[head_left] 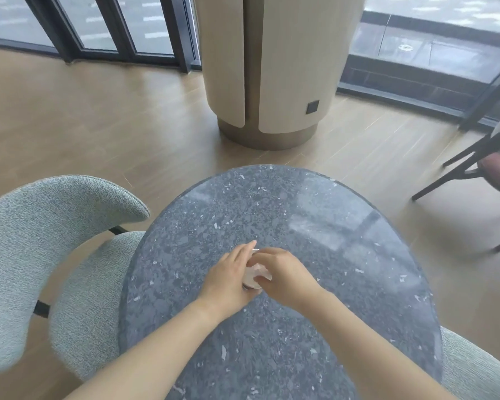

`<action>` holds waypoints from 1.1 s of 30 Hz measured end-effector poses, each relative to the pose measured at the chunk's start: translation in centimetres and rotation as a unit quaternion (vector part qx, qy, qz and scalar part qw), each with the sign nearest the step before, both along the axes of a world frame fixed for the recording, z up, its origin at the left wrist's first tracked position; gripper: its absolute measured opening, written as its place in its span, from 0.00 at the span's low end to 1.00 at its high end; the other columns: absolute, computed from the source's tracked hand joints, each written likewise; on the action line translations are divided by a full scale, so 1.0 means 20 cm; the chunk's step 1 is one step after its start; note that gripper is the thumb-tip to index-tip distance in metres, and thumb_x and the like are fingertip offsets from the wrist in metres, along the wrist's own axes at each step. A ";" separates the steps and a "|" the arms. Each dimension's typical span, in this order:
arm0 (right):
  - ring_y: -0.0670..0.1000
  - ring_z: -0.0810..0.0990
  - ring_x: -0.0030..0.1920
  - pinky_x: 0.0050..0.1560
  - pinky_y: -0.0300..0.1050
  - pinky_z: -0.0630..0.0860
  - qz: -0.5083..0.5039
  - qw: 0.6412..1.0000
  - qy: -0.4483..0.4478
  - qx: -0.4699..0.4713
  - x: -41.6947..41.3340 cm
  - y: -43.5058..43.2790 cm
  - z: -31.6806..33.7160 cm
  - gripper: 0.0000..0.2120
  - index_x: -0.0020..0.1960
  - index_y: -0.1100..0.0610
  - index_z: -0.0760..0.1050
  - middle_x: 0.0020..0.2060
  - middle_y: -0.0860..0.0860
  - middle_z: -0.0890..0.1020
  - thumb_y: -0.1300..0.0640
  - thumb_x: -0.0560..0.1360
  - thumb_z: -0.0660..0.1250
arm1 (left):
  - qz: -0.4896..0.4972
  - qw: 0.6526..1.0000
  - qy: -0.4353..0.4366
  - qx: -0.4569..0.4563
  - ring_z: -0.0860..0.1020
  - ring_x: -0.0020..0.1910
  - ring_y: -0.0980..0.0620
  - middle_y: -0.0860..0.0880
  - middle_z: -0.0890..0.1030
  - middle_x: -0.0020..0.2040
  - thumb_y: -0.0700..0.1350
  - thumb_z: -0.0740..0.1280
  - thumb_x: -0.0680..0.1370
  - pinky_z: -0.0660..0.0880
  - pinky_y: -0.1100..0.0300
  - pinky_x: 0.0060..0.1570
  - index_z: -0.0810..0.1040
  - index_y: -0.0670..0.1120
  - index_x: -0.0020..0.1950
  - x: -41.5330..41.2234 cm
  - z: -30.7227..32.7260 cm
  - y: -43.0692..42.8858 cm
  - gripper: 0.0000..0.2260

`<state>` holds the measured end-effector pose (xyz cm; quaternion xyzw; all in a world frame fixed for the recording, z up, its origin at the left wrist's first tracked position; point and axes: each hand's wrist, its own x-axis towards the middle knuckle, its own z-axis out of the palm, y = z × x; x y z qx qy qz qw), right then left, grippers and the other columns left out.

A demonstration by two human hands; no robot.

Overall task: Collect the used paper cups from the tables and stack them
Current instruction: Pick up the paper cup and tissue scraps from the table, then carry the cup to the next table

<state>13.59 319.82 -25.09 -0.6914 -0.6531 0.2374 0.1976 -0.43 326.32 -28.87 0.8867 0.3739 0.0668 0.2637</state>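
Both hands are meeting at the middle of the worktop (315,226), a round slab of dark grey speckled terrazzo, glossy and reflecting the windows. Left hand (228,280) is lying against the left side of a white paper cup (254,277), its fingers (244,252) straight and pressed together. Right hand (283,272) is curling over the cup's top, fingers bent and closing around it. Cup is mostly hidden between the palms; can't tell if it's one cup or a stack. Two grey-green bouclé chairs (41,249) are flanking the worktop, left and lower right. One dark-framed chair (479,166) with a maroon seat is sitting far right. One round beige column (272,67) is standing on wood-plank flooring, with dark-framed glazing behind.
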 end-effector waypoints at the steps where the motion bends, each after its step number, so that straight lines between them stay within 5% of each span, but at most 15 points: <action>1: 0.52 0.74 0.58 0.53 0.42 0.71 0.008 1.000 -0.004 0.001 -0.02 0.00 0.01 0.15 0.57 0.52 0.76 0.58 0.48 0.77 0.63 0.72 0.64 | 0.002 1.000 -0.006 0.000 0.64 0.69 0.53 0.57 0.62 0.72 0.55 0.71 0.70 0.68 0.58 0.61 0.52 0.53 0.74 -0.03 0.01 -0.01 0.39; 15: 0.53 0.73 0.57 0.54 0.47 0.72 0.149 0.986 -0.061 0.047 -0.59 -0.01 0.14 0.12 0.55 0.57 0.77 0.56 0.50 0.78 0.63 0.74 0.61 | 0.125 0.992 -0.030 0.002 0.65 0.68 0.53 0.55 0.62 0.72 0.55 0.70 0.70 0.69 0.57 0.60 0.54 0.52 0.74 -0.73 0.12 -0.09 0.38; 21: 0.51 0.71 0.60 0.46 0.49 0.77 0.224 0.966 -0.086 0.097 -1.05 0.07 0.18 0.09 0.52 0.55 0.78 0.58 0.49 0.76 0.60 0.74 0.62 | 0.184 0.982 -0.039 0.027 0.66 0.67 0.53 0.58 0.62 0.72 0.58 0.69 0.70 0.70 0.57 0.59 0.55 0.54 0.73 -1.25 0.23 -0.10 0.37; 27: 0.54 0.75 0.53 0.39 0.46 0.75 0.310 0.936 -0.073 0.150 -1.66 0.19 0.27 0.03 0.46 0.54 0.79 0.52 0.49 0.79 0.57 0.74 0.67 | 0.239 0.968 -0.052 0.049 0.65 0.69 0.54 0.57 0.62 0.72 0.59 0.69 0.70 0.67 0.54 0.64 0.59 0.54 0.72 -1.91 0.34 -0.16 0.34; 33: 0.53 0.75 0.51 0.46 0.46 0.75 0.371 0.911 -0.007 0.178 -2.32 0.28 0.33 0.04 0.48 0.53 0.79 0.51 0.48 0.79 0.57 0.74 0.67 | 0.337 0.934 -0.084 0.081 0.72 0.62 0.54 0.60 0.65 0.69 0.55 0.71 0.70 0.73 0.56 0.55 0.76 0.59 0.51 -2.57 0.46 -0.29 0.11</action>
